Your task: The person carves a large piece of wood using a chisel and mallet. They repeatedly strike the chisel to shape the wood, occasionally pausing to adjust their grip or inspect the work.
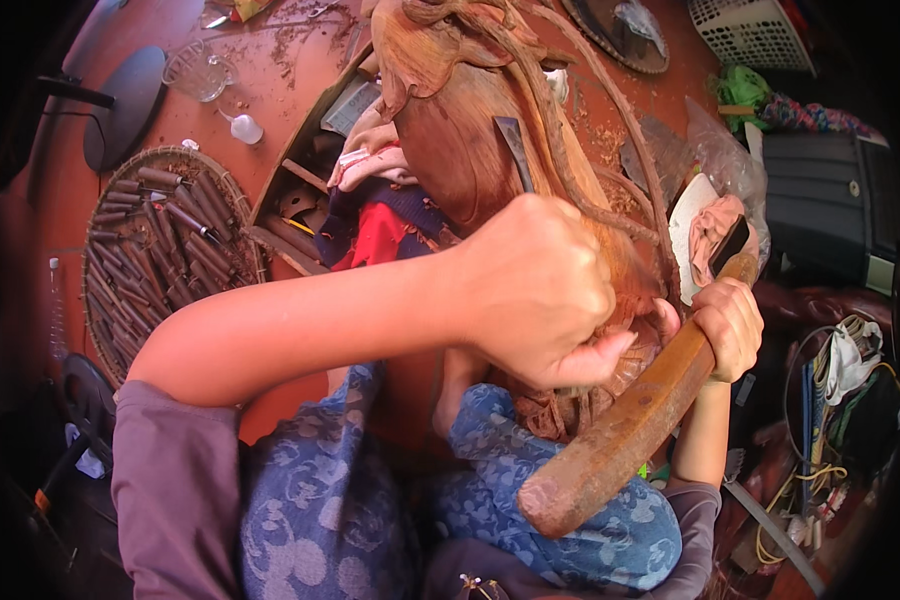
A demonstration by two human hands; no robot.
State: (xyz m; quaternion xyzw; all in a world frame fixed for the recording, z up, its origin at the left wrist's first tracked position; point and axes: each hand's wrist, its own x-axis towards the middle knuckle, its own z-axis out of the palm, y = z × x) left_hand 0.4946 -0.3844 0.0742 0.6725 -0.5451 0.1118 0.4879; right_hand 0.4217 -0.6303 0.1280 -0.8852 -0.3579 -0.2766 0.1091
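Observation:
My left hand (540, 290) is closed in a fist above a large reddish-brown wood carving (445, 150), the forearm crossing from the left. A dark chisel (514, 152) with a flared metal blade sticks out past the fist's far side, pointing away from me over the carved surface. Its handle is hidden within the hand. On the right, my right hand (730, 325) wraps round the upper part of a wooden mallet (620, 430). The mallet's thick, worn end slants down to the left above my blue patterned trousers (570, 545), apart from the chisel.
At left, a round woven basket (242, 190) holds many chisels, near a glass mug (200, 75). A wooden box (275, 180) with cloths stands beside the carving. Right are a dark case (820, 185), a white perforated basket (750, 35) and tangled cords (820, 470). Shavings litter the floor.

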